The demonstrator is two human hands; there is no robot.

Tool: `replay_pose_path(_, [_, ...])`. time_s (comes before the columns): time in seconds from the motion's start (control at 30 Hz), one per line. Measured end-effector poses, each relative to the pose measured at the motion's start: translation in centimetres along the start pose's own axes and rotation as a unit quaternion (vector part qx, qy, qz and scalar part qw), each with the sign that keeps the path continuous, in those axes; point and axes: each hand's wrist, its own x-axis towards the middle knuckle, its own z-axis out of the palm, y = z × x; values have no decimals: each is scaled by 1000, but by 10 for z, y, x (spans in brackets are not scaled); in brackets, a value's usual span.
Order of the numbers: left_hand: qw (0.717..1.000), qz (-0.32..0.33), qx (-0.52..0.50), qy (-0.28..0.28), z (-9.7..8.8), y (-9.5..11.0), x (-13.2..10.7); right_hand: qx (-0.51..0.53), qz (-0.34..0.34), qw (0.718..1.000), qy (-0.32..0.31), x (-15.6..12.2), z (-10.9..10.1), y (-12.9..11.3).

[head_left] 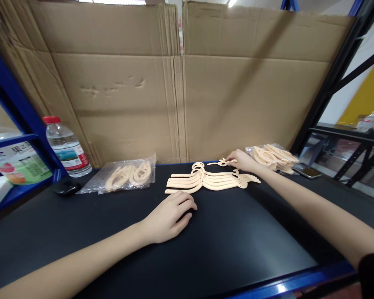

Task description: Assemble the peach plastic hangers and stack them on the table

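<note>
Left hand (171, 216) palm down at the near side of the hangers (202, 179), fingers loosely bent and a bit apart, nothing in it; whether the palm touches the table (224, 245) can't tell. Right hand (242, 161) reaches to the far side of the hangers, thumb and fingertips pinching a small cream piece (222, 162); can't tell if the piece is lifted or resting on the table. Hangers cream, overlapping in a row mid-table, hooks toward the back, arms out to both sides; the ends at right bunch together, just in front of the right hand. Left bag (101, 176), clear plastic, cream parts inside, lies left of the hangers, apart from them. Right bag (271, 158), also clear with cream parts, lies just beyond the right wrist, phone (308, 172) flat beside it. Far left: water bottle (67, 149), red cap, upright; small black object (67, 188) in front of it, near the left bag; printed pack (23, 164) beside the blue frame (12, 99). Cardboard (127, 95) stands behind the table. Another bottle (368, 121) on a shelf (339, 129) at far right.
</note>
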Motion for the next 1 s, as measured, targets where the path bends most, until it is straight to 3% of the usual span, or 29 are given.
replay_pose_path(0.3, [1000,1,5,4,1,0,-1,4,6,999,-33,19,18,-7])
replay_pose_path(0.5, [1000,-6,4,9,0,0,-3,83,-3,996,-12,9,-1,-22])
replay_pose_path(0.6, [998,-33,-32,37,3,0,-3,127,-12,992,20,-4,-15,-45])
replay_pose_path(0.67, [987,-85,-115,78,6,2,-1,155,-28,987,39,-15,-21,-69])
replay_pose_path(0.73, [944,-168,-256,121,10,7,3,178,-51,981,52,-27,-23,-99])
replay_pose_path(0.8, [867,-245,-407,147,13,15,7,219,-119,965,84,-40,-22,-130])
replay_pose_path(0.9, [761,-292,-550,181,16,27,8,258,-219,934,116,-57,-17,-171])
replay_pose_path(1.0, [714,-301,-592,223,15,34,6,263,-255,922,126,-66,-14,-194])
